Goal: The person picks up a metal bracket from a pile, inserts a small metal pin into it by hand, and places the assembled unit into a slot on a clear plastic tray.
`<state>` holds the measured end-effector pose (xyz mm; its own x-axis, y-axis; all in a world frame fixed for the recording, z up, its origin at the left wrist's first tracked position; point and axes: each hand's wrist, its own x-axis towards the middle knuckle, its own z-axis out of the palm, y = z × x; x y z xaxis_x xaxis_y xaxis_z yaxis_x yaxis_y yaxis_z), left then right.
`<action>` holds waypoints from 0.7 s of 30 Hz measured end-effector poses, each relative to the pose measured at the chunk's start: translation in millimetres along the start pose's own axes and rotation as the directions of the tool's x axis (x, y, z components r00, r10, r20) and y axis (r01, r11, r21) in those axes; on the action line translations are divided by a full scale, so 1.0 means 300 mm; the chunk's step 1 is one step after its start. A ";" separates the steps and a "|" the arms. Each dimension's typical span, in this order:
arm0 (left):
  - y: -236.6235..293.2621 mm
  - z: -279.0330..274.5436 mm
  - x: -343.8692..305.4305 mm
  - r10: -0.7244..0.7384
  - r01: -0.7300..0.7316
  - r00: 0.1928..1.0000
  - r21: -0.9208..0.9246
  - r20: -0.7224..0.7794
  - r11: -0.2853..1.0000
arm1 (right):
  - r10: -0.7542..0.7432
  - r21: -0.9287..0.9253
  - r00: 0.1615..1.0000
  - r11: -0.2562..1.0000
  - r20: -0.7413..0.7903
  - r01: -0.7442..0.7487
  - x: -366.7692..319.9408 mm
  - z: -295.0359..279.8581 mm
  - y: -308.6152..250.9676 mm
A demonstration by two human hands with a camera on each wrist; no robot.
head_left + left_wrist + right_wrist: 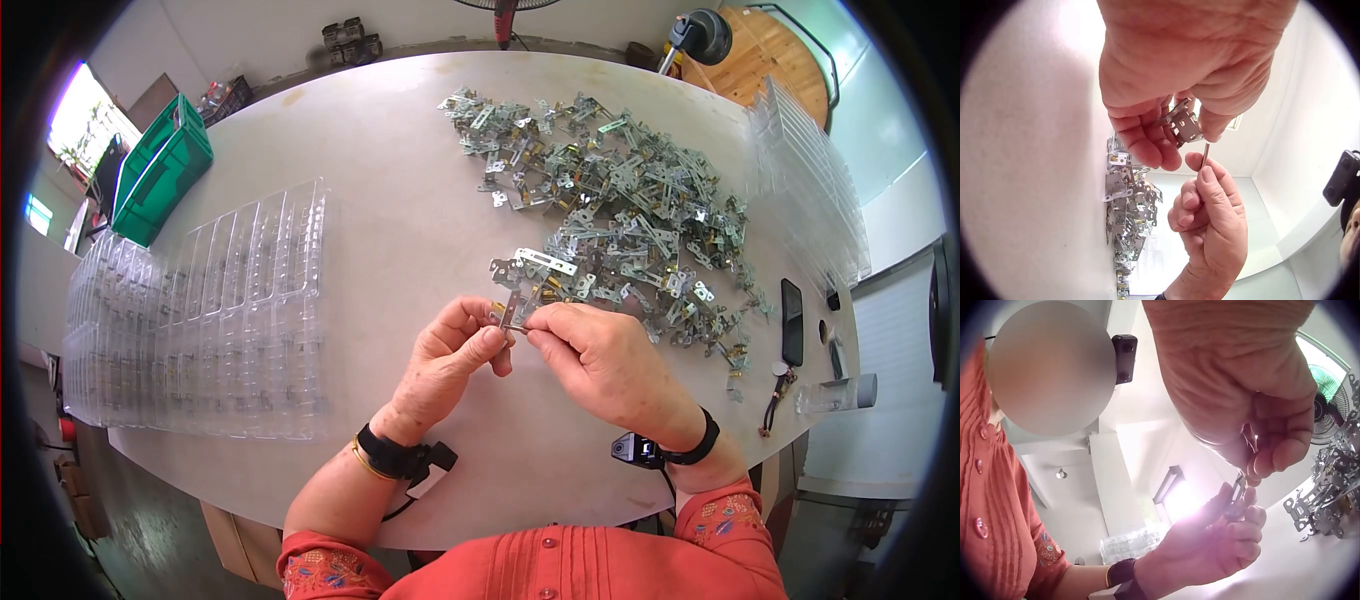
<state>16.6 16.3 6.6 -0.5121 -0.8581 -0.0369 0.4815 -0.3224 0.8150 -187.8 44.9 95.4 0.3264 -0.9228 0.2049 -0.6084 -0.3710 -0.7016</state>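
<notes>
My left hand [447, 362] pinches a small stamped metal bracket [1186, 127] with slots and bent tabs between thumb and fingers. From the right, my right hand [612, 368] grips a thin metal strip [1205, 155] between thumb and forefinger, its far end right at the bracket in the left wrist view. Both hands meet over the table in front of the chest, close to the near edge of a large heap of similar metal parts [630, 215]. Curled fingers hide much of the bracket in the right wrist view.
Stacked clear plastic trays [245, 310] stand on the left, with a green crate [160, 175] behind them. More clear trays [815, 190] lean at the right. A phone [792, 322], a keyring strap [775, 405] and a clear cup [835, 394] lie along the right edge.
</notes>
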 end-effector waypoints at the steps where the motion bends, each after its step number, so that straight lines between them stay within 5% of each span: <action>1: -0.001 0.000 0.001 0.003 -0.003 1.000 0.007 0.006 1.000 | 0.001 0.000 1.000 1.000 -0.001 -0.001 -0.001 0.002 -0.001; 7: -0.007 -0.003 0.002 0.029 -0.030 0.999 0.100 0.015 0.995 | 0.059 -0.027 0.997 0.998 0.041 -0.058 -0.012 0.023 -0.009; 9: -0.007 -0.004 0.000 0.027 -0.029 1.000 0.123 0.012 0.992 | -0.022 -0.016 0.996 1.000 0.085 0.023 -0.018 0.044 0.009; 16: -0.004 0.000 0.001 0.048 -0.051 0.999 0.168 0.020 0.984 | 0.036 0.009 0.999 0.999 -0.001 -0.036 -0.005 0.033 -0.003; 21: -0.002 0.012 -0.002 0.081 -0.073 0.996 0.193 -0.033 0.978 | 0.086 0.026 0.991 0.996 0.106 -0.090 -0.008 0.019 -0.005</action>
<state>14.1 18.4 8.1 -0.4481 -0.8940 0.0098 0.3710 -0.1759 0.9118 -183.6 48.3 92.0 0.3474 -0.9351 0.0699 -0.6165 -0.2839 -0.7344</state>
